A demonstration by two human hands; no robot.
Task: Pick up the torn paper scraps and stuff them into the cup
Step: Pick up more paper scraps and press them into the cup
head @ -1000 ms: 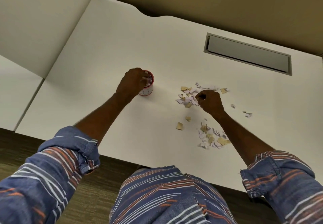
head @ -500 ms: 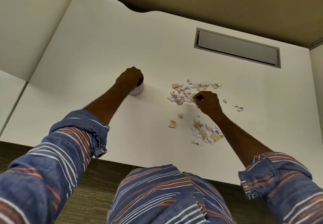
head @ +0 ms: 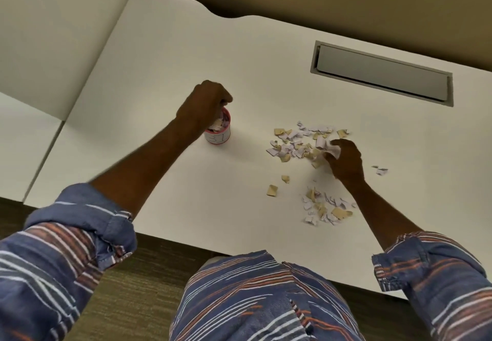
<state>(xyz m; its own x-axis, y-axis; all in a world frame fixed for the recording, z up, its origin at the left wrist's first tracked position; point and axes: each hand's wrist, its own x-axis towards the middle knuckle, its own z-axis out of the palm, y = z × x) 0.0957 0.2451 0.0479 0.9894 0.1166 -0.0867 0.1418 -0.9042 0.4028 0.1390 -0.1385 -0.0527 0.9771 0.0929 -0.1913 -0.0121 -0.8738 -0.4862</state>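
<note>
A small white cup (head: pixel 218 138) with a red rim stands on the white desk (head: pixel 159 55), packed with torn paper scraps. My left hand (head: pixel 205 103) is bunched into a fist right over the cup's mouth, fingertips down among the scraps inside. A loose heap of white and tan paper scraps (head: pixel 295 143) lies to the right of the cup. My right hand (head: pixel 346 162) rests at that heap's right end, fingers pinched on a white scrap. A second, smaller heap of scraps (head: pixel 327 210) lies nearer to me, beside my right forearm.
Two single tan scraps (head: pixel 272 190) lie between the heaps, and two small white bits (head: pixel 381 170) sit right of my right hand. A grey cable hatch (head: pixel 380 73) is set into the desk at the back right. A white partition (head: pixel 53 34) borders the left side.
My left hand has lifted a little off the cup, so the scraps inside show. My right hand has moved slightly right and now pinches a white scrap. The camera has shifted.
</note>
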